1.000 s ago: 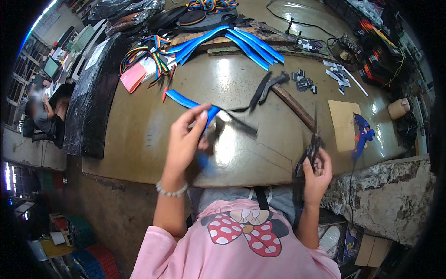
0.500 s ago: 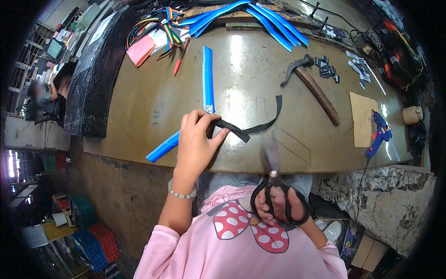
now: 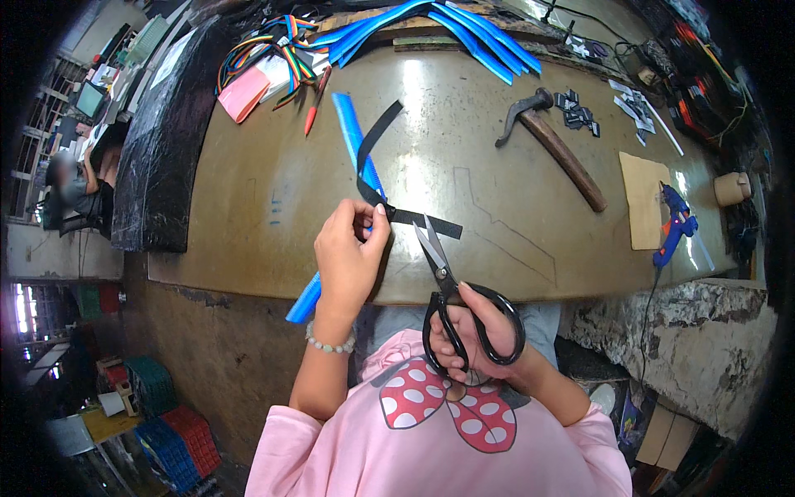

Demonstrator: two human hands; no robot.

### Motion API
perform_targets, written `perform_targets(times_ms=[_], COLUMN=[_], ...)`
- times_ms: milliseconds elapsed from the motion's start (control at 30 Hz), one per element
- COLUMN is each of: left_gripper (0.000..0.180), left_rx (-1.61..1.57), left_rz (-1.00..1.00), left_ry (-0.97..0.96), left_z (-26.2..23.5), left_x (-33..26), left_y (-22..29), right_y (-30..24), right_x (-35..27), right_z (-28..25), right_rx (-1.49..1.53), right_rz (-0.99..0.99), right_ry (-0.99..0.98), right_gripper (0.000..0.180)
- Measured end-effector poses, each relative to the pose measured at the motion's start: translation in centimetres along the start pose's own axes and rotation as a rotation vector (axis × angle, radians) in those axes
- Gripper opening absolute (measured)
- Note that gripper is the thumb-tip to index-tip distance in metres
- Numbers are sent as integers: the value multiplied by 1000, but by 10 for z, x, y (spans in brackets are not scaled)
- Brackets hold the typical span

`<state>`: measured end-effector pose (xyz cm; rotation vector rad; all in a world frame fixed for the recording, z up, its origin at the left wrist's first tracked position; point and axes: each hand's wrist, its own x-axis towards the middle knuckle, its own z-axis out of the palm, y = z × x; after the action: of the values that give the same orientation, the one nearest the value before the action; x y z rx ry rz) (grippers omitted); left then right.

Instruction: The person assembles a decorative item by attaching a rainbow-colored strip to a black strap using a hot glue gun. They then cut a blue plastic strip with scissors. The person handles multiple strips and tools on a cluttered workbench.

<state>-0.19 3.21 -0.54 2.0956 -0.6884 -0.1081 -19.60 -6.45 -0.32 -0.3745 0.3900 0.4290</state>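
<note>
My left hand [image 3: 352, 240] is closed, pinching a black strap [image 3: 426, 222] between thumb and fingers. One end of the strap points right, while its other part [image 3: 363, 170] curls up and away. Beneath that hand runs a blue strip [image 3: 348, 124], showing above it and again by the wrist. My right hand [image 3: 472, 331] has its fingers through the black loops of a pair of scissors [image 3: 443, 286]. The blades are parted, their tips close to the strap's right-hand end; whether they touch it I cannot tell.
A hammer [image 3: 567, 157] lies right of centre, near small black pieces [image 3: 577, 114]. Farther right are cardboard [image 3: 642, 199] and a blue glue gun [image 3: 675, 224]. Blue strips [image 3: 480, 37], striped cords [image 3: 286, 50] and a red pen [image 3: 315, 103] lie at the back. Another person [image 3: 79, 186] sits far left.
The scissors have come up toward the strap with blades parted. The strap's long part has swung from the right to up and away, and the blue strip has turned slightly.
</note>
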Motion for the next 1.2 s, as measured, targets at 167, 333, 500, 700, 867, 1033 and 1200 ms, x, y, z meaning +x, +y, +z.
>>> perform_targets(times_ms=[167, 333, 500, 700, 867, 1033, 1200], left_gripper=[10, 41, 18, 18, 18, 20, 22], left_rx=[-4, 264, 283, 149, -10, -125, -247], left_rz=[36, 446, 218, 132, 72, -156, -209], left_ry=[106, 73, -92, -73, -24, -66, -65], left_z=[3, -8, 2, 7, 6, -2, -14], left_x=[-2, -9, 5, 10, 4, 7, 11], left_y=[6, 31, 35, 21, 10, -3, -10], right_y=[-1, 1, 0, -2, 4, 2, 1], right_x=[4, 5, 3, 16, 23, 22, 22], right_z=[7, 5, 5, 12, 20, 27, 34], right_rx=[56, 89, 157, 165, 96, 81, 149], right_rz=[22, 6, 23, 3, 35, 42, 46], right_ry=[44, 2, -23, 53, 126, 169, 213], right_gripper=[66, 66, 65, 64, 61, 59, 56])
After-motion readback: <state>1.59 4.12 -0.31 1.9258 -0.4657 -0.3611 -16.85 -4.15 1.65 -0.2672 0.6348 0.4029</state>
